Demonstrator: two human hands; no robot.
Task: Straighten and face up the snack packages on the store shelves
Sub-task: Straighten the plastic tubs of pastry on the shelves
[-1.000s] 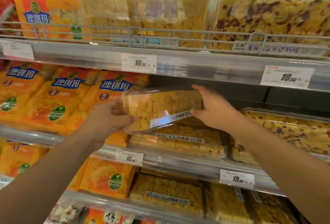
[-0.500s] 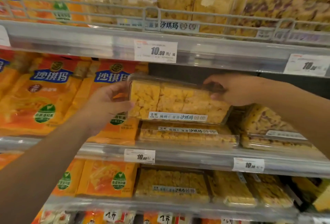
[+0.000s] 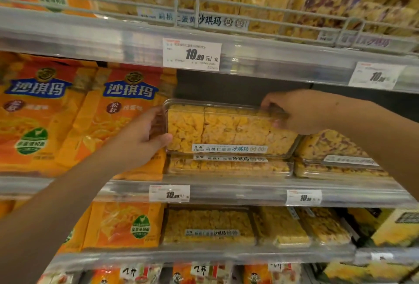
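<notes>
Head view, single camera. The clear snack box [image 3: 229, 130] now sits on top of a second clear box [image 3: 229, 166] on the middle shelf [image 3: 226, 189], directly below the 10.90 price tag [image 3: 192, 54] and just right of the orange bags [image 3: 127, 111]. A second ago it was held tilted in the air, clear of the stack; half a second ago it was lowered onto the lower box, and it has since squared up, its label strip facing out and roughly parallel to the strip beneath. The left hand [image 3: 141, 139] grips the box's left end, thumb curled against the front corner. The right hand [image 3: 294, 111] holds the upper right rear edge, fingers curled over the rim. Judgement: placement of this box is essentially done; what is left is a minor alignment and release. Right of the stack, the berry-flecked boxes [image 3: 333, 150] appear skewed and likely need attention next.
</notes>
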